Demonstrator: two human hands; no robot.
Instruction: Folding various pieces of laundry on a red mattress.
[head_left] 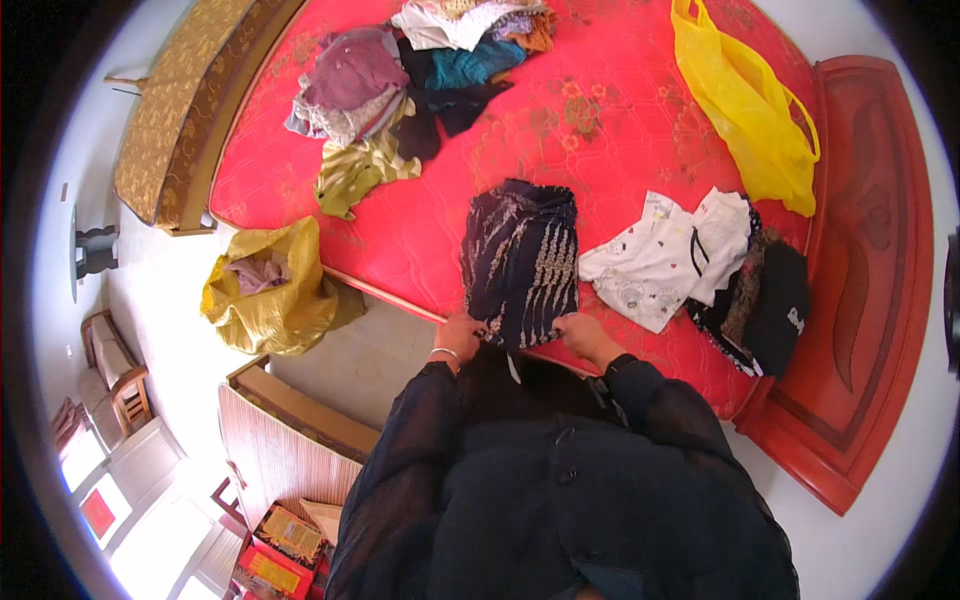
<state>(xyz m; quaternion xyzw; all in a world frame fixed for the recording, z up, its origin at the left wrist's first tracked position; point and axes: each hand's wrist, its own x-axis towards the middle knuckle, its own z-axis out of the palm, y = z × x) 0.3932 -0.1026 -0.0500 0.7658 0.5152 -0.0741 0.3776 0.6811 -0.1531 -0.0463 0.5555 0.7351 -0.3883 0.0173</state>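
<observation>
A dark navy garment with a pale pattern [520, 250] lies in a rough rectangle at the near edge of the red mattress. My left hand [460, 337] is closed on its near left corner. At the near right corner, my right hand [588, 338] grips the same cloth. A small white strip, perhaps a label, hangs from the near edge between my hands. Right beside the garment lies a white printed garment [650, 255], spread unevenly. Farther right are a black garment [778, 305] and a patterned dark one partly under the white cloth.
A heap of mixed clothes [360, 85] sits on the far left of the red mattress [570, 130]. A yellow plastic bag [745, 100] lies at the far right, by the red wooden headboard [860, 250]. On the floor at left stands a yellow sack [270, 315] with cloth inside.
</observation>
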